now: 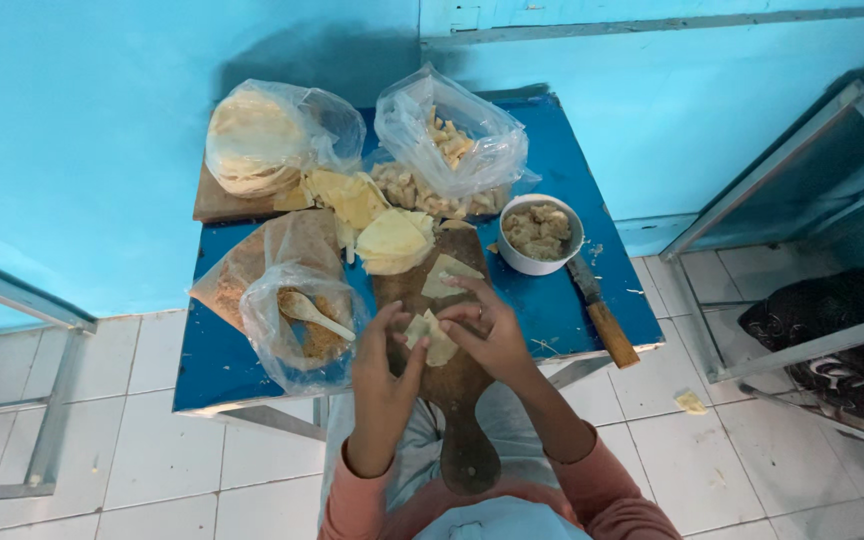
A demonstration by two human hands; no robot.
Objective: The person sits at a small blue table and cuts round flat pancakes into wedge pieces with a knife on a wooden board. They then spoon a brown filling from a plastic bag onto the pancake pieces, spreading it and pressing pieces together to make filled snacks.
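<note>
both hands pinch one folded dough wrapper [430, 338] over the paddle-shaped wooden board [449, 380], left hand [384, 370] at 9 o'clock of it, right hand [489, 335] at 3. one flat wrapper [447, 275] lies at 12. one filling bowl [541, 234] and one knife [602, 312] sit near the blue counter's [222, 360] right edge; three plastic bags crowd the rest.

Counts on the blue surface [552, 310]

There were three clear plastic bags: one of flat rounds [262, 140], one of folded pieces [452, 150], one of brown crumbs [287, 310] with one spoon [310, 312] in it. One white bowl [542, 233], one knife [600, 310] and two wooden boards [462, 380] [217, 203] were there. Two hands, left hand [384, 375] and right hand [487, 335], met on one wrapper [432, 337].
</note>
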